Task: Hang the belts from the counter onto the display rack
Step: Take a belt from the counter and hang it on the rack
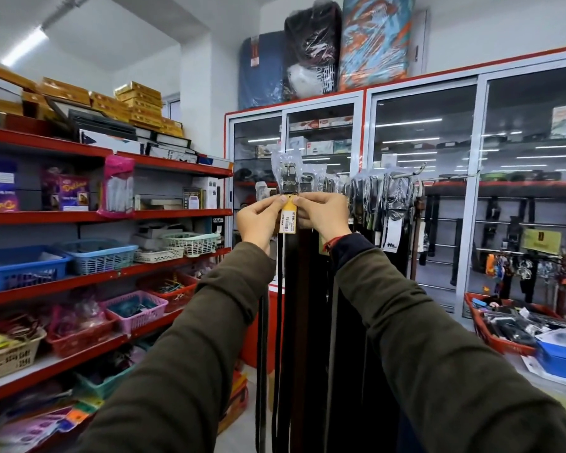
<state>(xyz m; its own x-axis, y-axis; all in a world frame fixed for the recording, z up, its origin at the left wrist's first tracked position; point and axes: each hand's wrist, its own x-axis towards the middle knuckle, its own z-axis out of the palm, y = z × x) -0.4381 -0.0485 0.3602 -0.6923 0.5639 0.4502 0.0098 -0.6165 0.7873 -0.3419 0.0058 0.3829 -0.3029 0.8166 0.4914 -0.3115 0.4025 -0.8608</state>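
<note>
A dark belt [287, 308] hangs straight down in front of me, its buckle [288, 178] wrapped in clear plastic at the top and a yellow price tag [288, 220] just below. My left hand [258, 220] and my right hand [324, 215] both pinch the belt at the tag, from either side. Right behind it, several more wrapped belts [386, 204] hang in a row from the display rack's metal prongs [415, 170]. The prong that bears the held belt is hidden by its plastic.
Red shelves [79, 217] with baskets and boxed goods run along the left. Glass-fronted cabinets [422, 191] stand behind the rack. A red basket [490, 335] of small goods sits on the counter at the right, beside a blue box [559, 358].
</note>
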